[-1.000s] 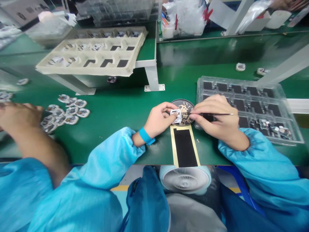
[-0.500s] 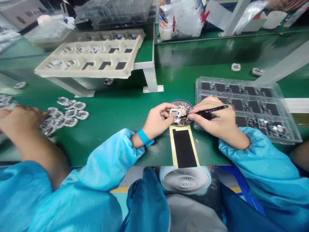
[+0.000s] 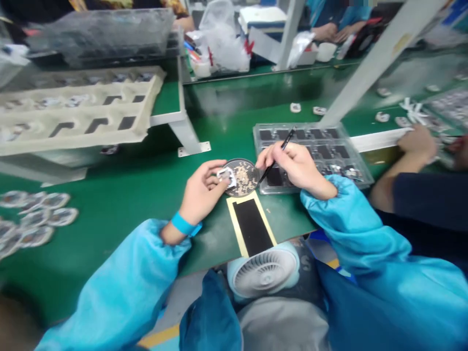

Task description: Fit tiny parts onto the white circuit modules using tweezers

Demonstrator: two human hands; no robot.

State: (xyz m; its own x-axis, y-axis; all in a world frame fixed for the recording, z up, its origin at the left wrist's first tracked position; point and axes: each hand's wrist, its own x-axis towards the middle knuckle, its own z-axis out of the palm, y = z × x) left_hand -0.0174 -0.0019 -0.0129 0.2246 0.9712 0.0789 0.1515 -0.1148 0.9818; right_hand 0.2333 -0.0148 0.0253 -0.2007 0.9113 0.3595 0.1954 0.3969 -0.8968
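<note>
My left hand (image 3: pixel 200 191) pinches a small white square part (image 3: pixel 225 176) at the left rim of a round dark dish (image 3: pixel 244 174) full of tiny metal pieces. Just right of the dish, my right hand (image 3: pixel 294 163) grips thin black tweezers (image 3: pixel 277 154) like a pen, with the tip pointing down at the dish's right edge. In front of the dish a black pad with a yellow border (image 3: pixel 250 225) lies on the green table (image 3: pixel 139 195). A blue band sits on my left wrist.
A clear compartment tray (image 3: pixel 338 146) with dark inserts lies behind my right hand. A cream tray (image 3: pixel 73 122) stands on a raised shelf at back left. Loose white parts (image 3: pixel 32 217) lie at far left. Another person's arm (image 3: pixel 405 161) reaches in at right. A small fan (image 3: pixel 263 270) sits at the table edge.
The view has swung to the right. My right hand has tilted the tweezers from lying level to standing steeply, tip now at the dish's right edge. The neighbour's arm at left has left the view.
</note>
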